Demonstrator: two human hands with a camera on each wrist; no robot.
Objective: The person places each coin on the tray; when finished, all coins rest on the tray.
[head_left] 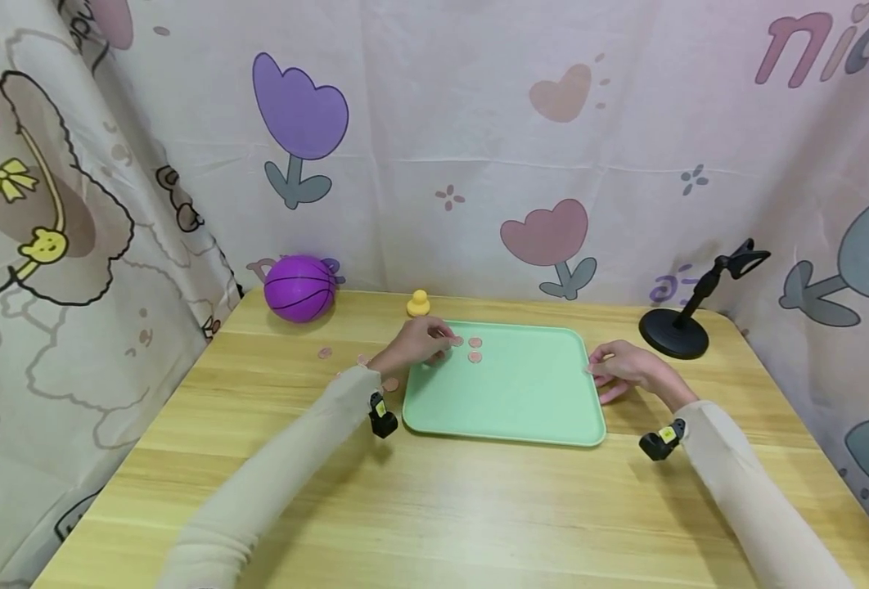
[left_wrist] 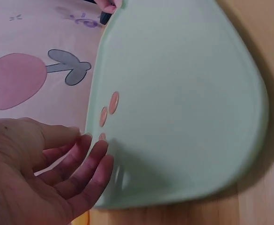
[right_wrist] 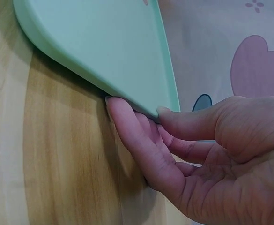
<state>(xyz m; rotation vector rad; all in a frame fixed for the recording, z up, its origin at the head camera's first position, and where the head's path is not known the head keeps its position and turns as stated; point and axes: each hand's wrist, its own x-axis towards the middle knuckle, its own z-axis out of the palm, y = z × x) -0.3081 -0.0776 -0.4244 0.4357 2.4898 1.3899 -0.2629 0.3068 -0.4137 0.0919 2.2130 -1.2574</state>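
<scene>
Loose coins (head_left: pixel 325 353) on the table (head_left: pixel 479 511), shown only by the head view, lie left of the left hand (head_left: pixel 421 339), its grip slack beside three coins (head_left: pixel 475 357) inside the green tray (head_left: pixel 515 397), whose right edge the right hand (head_left: pixel 622 366) pinches, thumb over rim in the right wrist view.

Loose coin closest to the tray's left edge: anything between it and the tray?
Only the raised rim of the tray. In the head view, the left hand shows just beyond the coin, and the duck stands by the tray's far left corner, out of that path.
</scene>
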